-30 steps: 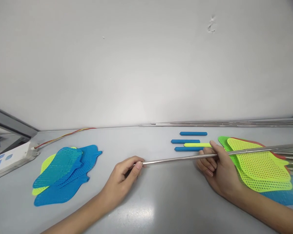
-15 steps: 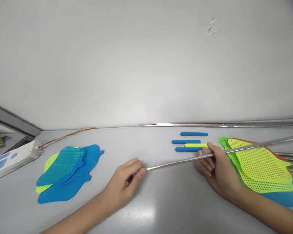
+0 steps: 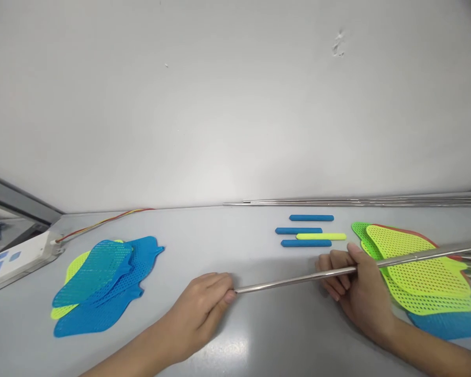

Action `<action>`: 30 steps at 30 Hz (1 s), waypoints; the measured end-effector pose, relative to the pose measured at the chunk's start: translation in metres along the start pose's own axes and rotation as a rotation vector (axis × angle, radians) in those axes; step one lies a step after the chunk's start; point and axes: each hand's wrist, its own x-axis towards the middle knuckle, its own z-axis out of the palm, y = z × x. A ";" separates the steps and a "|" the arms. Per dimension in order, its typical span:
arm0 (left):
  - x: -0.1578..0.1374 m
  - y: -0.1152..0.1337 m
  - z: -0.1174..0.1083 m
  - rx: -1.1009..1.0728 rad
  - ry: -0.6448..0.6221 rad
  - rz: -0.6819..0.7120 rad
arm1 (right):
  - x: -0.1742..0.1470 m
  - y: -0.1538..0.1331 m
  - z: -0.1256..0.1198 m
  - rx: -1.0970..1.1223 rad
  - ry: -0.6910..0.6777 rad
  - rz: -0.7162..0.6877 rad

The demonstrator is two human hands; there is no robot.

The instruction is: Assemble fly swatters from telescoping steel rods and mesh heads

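A long thin telescopic metal rod slants across the front of the table, rising to the right and running out of view. My left hand pinches its left end between thumb and fingers, hiding the tip. Farther along, my right hand is closed round the rod, thumb on top and fingers curled below. Just beyond that hand lie several handle sleeves, among them a yellow one resting across blue ones. Under the rod's right part is a stack of perforated fly swatter heads, yellow over green, red and blue.
Blue and yellow swatter heads overlap on the left of the grey table. A white power strip with thin wires is at the far left. More metal rods lie along the wall; others show at the right edge.
Both hands have come down a little toward me with the rod, still holding it. The right hand has moved clear of the yellow handle sleeve, whose right end now shows.
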 end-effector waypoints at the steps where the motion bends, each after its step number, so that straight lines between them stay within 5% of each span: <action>1: 0.000 -0.001 -0.001 -0.051 0.011 -0.043 | 0.000 0.001 -0.001 -0.026 -0.037 0.043; 13: 0.002 -0.006 -0.004 -0.204 0.047 -0.159 | 0.003 0.001 -0.011 -0.323 -0.291 0.166; 30: 0.002 -0.005 -0.005 -0.249 0.027 -0.155 | -0.001 -0.001 -0.020 -0.715 -0.441 0.036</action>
